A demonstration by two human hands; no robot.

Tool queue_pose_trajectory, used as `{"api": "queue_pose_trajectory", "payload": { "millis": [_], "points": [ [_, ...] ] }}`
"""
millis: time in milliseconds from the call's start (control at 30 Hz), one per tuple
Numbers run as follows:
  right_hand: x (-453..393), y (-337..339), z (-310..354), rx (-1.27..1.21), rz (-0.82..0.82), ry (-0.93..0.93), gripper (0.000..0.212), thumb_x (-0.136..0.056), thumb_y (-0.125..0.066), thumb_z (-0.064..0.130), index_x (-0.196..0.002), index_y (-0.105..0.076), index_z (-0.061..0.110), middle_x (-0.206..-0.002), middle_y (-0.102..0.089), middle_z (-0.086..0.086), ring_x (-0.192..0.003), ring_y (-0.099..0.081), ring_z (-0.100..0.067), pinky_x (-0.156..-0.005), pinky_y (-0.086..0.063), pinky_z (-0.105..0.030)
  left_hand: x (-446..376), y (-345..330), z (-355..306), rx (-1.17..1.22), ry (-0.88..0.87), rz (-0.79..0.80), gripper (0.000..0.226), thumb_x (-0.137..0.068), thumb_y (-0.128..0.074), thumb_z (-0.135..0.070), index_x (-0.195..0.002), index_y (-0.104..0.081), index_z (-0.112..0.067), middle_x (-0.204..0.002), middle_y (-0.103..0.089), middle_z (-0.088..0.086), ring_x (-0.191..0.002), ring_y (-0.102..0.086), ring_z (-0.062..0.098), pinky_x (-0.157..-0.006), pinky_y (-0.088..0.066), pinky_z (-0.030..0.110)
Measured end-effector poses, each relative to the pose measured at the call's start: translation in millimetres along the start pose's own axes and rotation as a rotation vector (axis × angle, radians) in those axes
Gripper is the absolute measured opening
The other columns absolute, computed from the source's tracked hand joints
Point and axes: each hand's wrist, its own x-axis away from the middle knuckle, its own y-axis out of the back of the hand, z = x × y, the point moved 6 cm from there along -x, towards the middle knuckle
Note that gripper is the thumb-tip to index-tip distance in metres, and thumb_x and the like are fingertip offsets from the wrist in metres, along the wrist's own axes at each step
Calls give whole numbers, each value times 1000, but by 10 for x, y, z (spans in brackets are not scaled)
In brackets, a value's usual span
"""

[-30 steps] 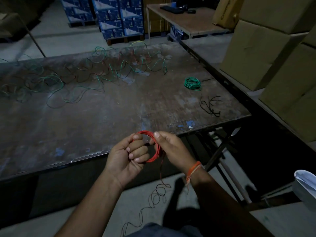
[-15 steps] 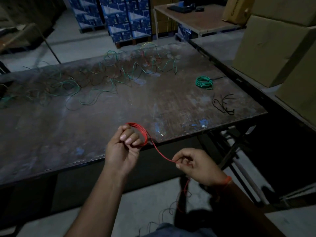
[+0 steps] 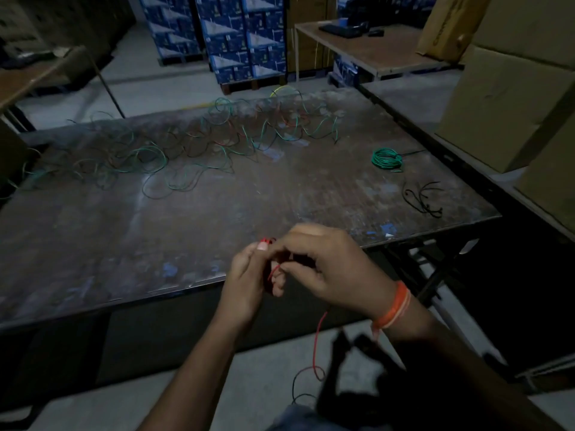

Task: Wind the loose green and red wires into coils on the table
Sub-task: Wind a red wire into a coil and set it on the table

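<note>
Just off the near edge of the table (image 3: 280, 197), the left hand (image 3: 245, 284) grips the red wire (image 3: 316, 340) coil, mostly hidden; the right hand (image 3: 326, 269) seems to pinch the strand, laying another loop. Next: draw up the tail dangling below.

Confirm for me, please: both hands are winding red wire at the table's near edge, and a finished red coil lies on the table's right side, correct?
Not quite. The head view shows the finished coil is green, not red. The rest stands: the left hand and right hand work the red wire at the table edge.
</note>
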Motion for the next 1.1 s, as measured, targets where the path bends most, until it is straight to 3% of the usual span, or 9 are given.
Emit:
{"api": "queue_pose_trajectory", "payload": {
  "millis": [100,233,433,533,767,867,933,1100],
  "points": [
    [-138,-49,64,-4,-21,19,16,-86,-74,9,-102,-71,9,-88,-64,-3,-83,-60,-17,-74,-49,-30,13,119,4,66,22,8,37,-107,-37,-23,-85,-51,2,-53,-35,1,-46,-29,11,-43,-24,23],
    [-193,-90,22,-36,-140,-40,14,-86,-75,7,-99,-72,11,-91,-65,0,-85,-62,-13,-76,-49,-24,101,208,1,236,94,65,28,-102,-40,-21,-78,-49,-9,-54,-25,-1,-50,-17,10,-50,-8,32],
    [-142,-283,-43,-60,-261,-111,14,-85,-72,-3,-93,-74,8,-96,-64,-3,-93,-64,-13,-80,-52,-28,242,296,73,386,234,161,28,-99,-38,-26,-81,-49,-8,-51,-22,-4,-44,-13,7,-43,-12,17],
    [-96,-374,-117,-152,-269,-200,11,-88,-72,3,-93,-75,12,-94,-66,1,-92,-65,-11,-80,-54,-33,271,299,55,477,262,214,24,-95,-41,-29,-80,-46,-11,-51,-22,-5,-44,-10,8,-43,-7,20],
    [63,-738,-224,-486,-83,-411,22,-102,-55,22,-120,-68,19,-113,-72,3,-110,-67,-17,-99,-52,-46,287,362,91,715,321,215,31,-100,-36,-26,-72,-45,-15,-46,-24,-10,-36,-16,3,-38,-8,19],
    [98,-792,-196,-427,-70,-421,26,-99,-59,20,-124,-68,20,-110,-74,2,-104,-69,-19,-93,-54,-49,285,374,132,842,362,219,37,-101,-34,-27,-69,-50,-17,-44,-26,-11,-35,-18,2,-38,-10,19],
    [113,-804,-195,-358,-102,-433,23,-99,-57,20,-117,-71,18,-97,-74,0,-90,-70,-16,-83,-56,-47,292,363,137,880,368,229,36,-101,-34,-27,-70,-50,-17,-44,-27,-11,-34,-22,2,-39,-12,19],
    [144,-854,-210,-438,-178,-526,19,-103,-54,9,-103,-72,14,-76,-66,0,-70,-66,-11,-68,-54,-27,301,343,126,876,362,229,35,-100,-35,-26,-70,-50,-16,-44,-27,-11,-34,-24,2,-39,-19,18]
  ]
}}
